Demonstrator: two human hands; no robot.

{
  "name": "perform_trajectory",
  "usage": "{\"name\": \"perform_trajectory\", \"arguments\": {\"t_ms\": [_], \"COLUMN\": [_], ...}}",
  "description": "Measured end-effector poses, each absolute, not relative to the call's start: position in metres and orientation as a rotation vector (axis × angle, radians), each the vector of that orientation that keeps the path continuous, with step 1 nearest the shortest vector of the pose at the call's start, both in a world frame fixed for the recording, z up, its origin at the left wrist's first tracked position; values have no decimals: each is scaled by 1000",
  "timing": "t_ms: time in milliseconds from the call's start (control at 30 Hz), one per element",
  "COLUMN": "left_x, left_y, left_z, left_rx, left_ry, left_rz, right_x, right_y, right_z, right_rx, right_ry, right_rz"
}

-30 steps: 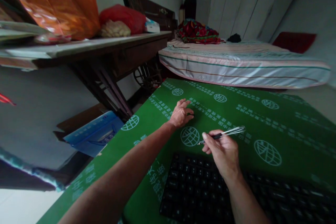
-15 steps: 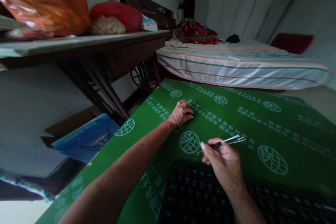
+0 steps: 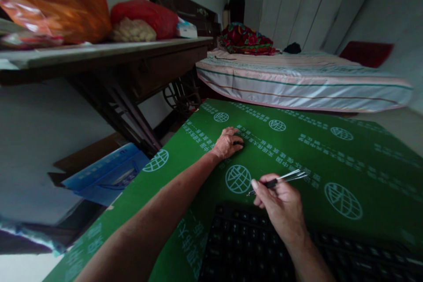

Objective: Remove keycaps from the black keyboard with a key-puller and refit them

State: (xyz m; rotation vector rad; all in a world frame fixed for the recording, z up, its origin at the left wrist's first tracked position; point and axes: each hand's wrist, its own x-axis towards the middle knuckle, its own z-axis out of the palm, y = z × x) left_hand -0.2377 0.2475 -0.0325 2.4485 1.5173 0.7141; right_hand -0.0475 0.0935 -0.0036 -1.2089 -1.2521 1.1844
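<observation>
My left hand (image 3: 228, 142) rests on the green board, its fingers curled around a small black piece (image 3: 240, 143). Most of that piece is hidden, and its kind cannot be made out. Nearer to me, my right hand (image 3: 279, 202) is closed on a wire keycap puller (image 3: 271, 183) with a black handle. Its thin metal wires point to the right, and a small tip shows past the thumb on the left. Below the right hand and forearm lies a black keyboard (image 3: 244, 242), partly covered by that arm.
The green board (image 3: 194, 172) has white globe prints and lettering. A bed (image 3: 297, 79) stands beyond it. On the left is a sewing-machine table (image 3: 158, 50) bearing an orange bag (image 3: 62, 4) and a red bag (image 3: 148, 15). A blue box (image 3: 105, 172) sits below.
Both hands stay almost where they were, with the same holds. The whole view has shifted very slightly.
</observation>
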Motion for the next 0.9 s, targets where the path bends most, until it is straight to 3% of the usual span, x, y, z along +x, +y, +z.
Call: {"name": "perform_trajectory", "arguments": {"t_ms": [900], "left_x": [-238], "left_y": [249], "left_z": [-35], "left_rx": [2435], "left_ry": [1523], "left_rz": [744], "right_x": [-46], "right_y": [93], "right_z": [-6], "right_rx": [-1240], "right_ry": [-1289], "right_rz": [1232]}}
